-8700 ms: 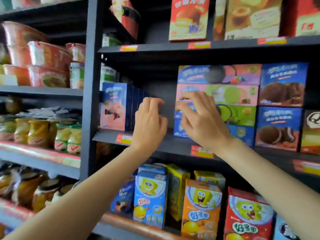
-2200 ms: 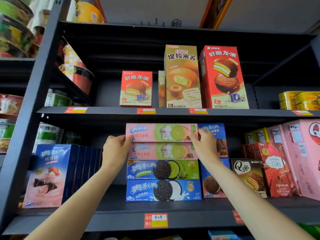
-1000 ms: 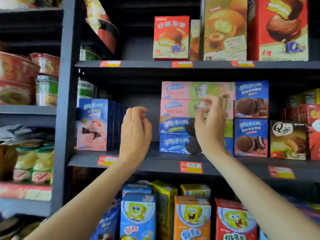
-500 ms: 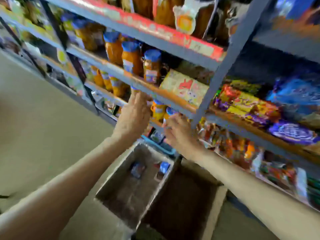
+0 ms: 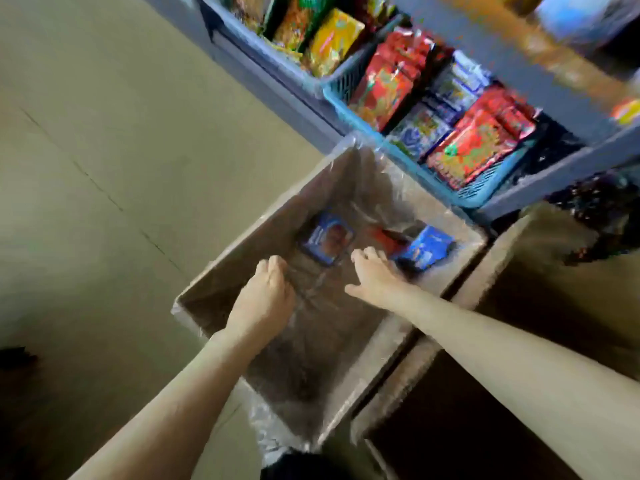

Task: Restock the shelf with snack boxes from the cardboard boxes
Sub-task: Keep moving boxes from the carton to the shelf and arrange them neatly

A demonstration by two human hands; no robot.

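A bare floor (image 5: 104,168) lies left of the open cardboard box (image 5: 221,258), with the shelf (image 5: 540,174) and its blue basket (image 5: 349,81) crowding its far side. Inside, two blue snack boxes (image 5: 329,240) lie at the far end. Both the left hand (image 5: 266,299) and right hand (image 5: 377,275) reach in, fingers loose, holding nothing.

Blue plastic baskets (image 5: 341,86) at top right, packed with colourful snack packets (image 5: 384,86), red, yellow and blue; beige floor (image 5: 104,140) at left, marked by a thin diagonal crack
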